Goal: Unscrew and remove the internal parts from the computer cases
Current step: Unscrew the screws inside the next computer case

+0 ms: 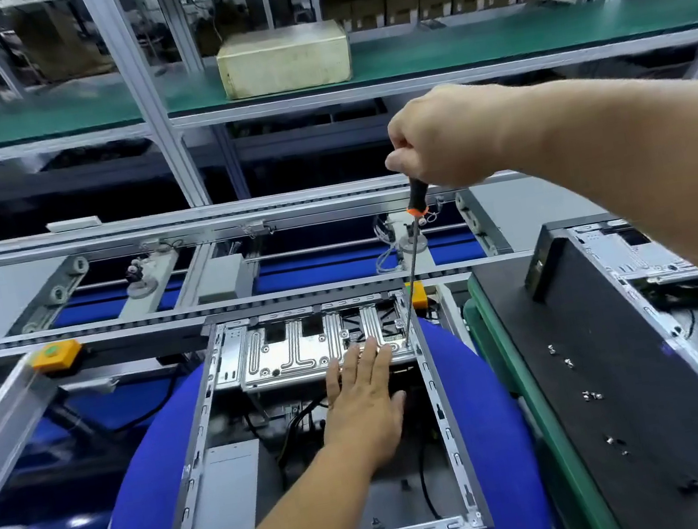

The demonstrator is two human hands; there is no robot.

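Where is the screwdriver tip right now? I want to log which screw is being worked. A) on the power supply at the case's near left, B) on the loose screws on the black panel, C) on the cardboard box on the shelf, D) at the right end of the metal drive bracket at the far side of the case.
D: the screwdriver, gripped by the right hand, ends at the right end of the drive bracket, beside the flat left hand.

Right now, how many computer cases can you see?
2. One open computer case lies on the blue cushion under both hands. A second computer case stands on the black mat at the right, partly behind the right arm. More may be out of view.
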